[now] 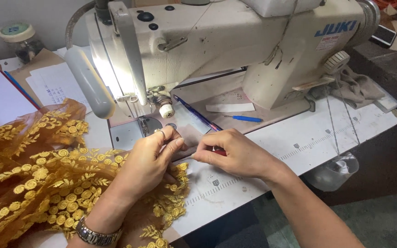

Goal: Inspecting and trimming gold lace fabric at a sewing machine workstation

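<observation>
— What's closest to the camera?

— The left hand (pixel 150 158), a metal watch (pixel 95 235) on its wrist and a ring on one finger. It lies on brown net fabric (pixel 42 170) stitched with golden flowers, which spreads over the left of the white surface (pixel 299 138).

— And its grip?

— Clenched in a pinch: thumb and fingers nip the fabric's edge just in front of the needle plate (pixel 150 125).

— The other hand?

— The right hand (pixel 237 154) sits just beside it, fingertips almost meeting the left's. Its grip is clenched too, pinching the same edge, with something small and red (pixel 220 151) showing under the fingers; what it is, I cannot tell.

— Further back?

— The cream sewing machine (pixel 235 46), its lamp lit above the needle. Under its arm lie a blue pen (pixel 194 112), a white strip (pixel 230 107) and a small blue-handled tool (pixel 246 118).

— And beyond?

— Papers (pixel 53 82) at the left, and a lidded glass jar (pixel 21 41) near the wall.
</observation>
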